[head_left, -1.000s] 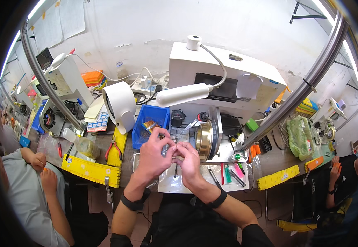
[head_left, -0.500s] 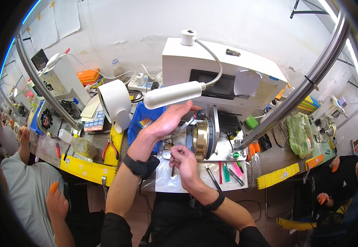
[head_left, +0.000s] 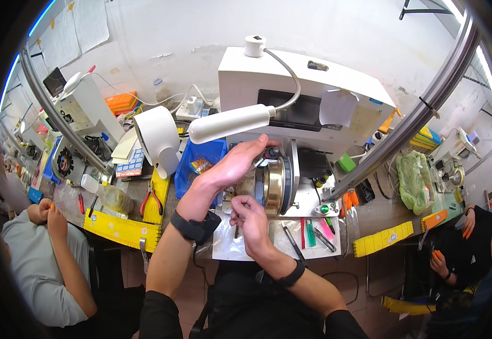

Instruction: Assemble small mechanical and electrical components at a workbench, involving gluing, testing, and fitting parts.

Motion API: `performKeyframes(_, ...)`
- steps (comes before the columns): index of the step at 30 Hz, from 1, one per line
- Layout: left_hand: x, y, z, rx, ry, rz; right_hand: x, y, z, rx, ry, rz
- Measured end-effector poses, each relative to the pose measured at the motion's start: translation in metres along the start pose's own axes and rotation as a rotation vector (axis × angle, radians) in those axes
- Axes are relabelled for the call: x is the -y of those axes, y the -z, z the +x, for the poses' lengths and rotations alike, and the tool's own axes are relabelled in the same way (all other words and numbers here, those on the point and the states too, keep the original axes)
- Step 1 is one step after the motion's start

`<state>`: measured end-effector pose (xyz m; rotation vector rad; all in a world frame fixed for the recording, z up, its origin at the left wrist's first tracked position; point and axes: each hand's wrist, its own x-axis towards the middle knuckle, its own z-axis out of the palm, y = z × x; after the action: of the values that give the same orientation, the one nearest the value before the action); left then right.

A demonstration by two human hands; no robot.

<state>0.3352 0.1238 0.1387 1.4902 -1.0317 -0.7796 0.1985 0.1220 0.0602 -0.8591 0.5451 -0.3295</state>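
In front of me a brass-coloured wheel (head_left: 274, 189) is mounted on a bench machine with an upright metal plate (head_left: 294, 175). My left hand (head_left: 234, 165) reaches over the left side of this fixture, fingers stretched out, beside a dark-knobbed lever (head_left: 271, 152). Its thumb side is partly hidden, so contact with the lever is unclear. Below it, left of the wheel's lower rim, my right hand (head_left: 251, 223) is closed in a pinch. Whatever sits between its fingertips is too small to make out.
A white lamp head (head_left: 232, 124) hangs above my hands. A blue bin (head_left: 185, 175) holding a small packet stands left; pens (head_left: 294, 240) lie right. Red-handled pliers (head_left: 151, 200) rest on a yellow strip. Co-workers sit on both sides, one left (head_left: 48, 265).
My left hand has shifted slightly toward the lever, whose metal shaft is now mostly covered. My right hand stays pinched in about the same place. The left co-worker's hands have come together.
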Motion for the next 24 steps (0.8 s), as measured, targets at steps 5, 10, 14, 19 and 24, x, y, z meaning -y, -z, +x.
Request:
performKeyframes(5,-0.001,-0.006,0.007,0.015,-0.005,0.022,0.001,0.000,0.002,0.008,0.006,-0.016)
performKeyframes(10,-0.001,-0.007,0.014,0.081,0.051,0.117,-0.002,0.004,-0.003,0.020,-0.003,-0.035)
performKeyframes(14,0.001,-0.007,-0.007,0.041,0.067,-0.086,0.003,0.007,-0.031,0.057,-0.088,-0.054)
performKeyframes(19,-0.016,-0.001,-0.103,-0.354,-0.214,-0.266,0.042,0.030,-0.094,0.185,-0.283,0.128)
performKeyframes(24,0.019,-0.006,-0.193,-0.455,0.144,-0.037,0.063,0.039,-0.116,0.270,-0.291,0.048)
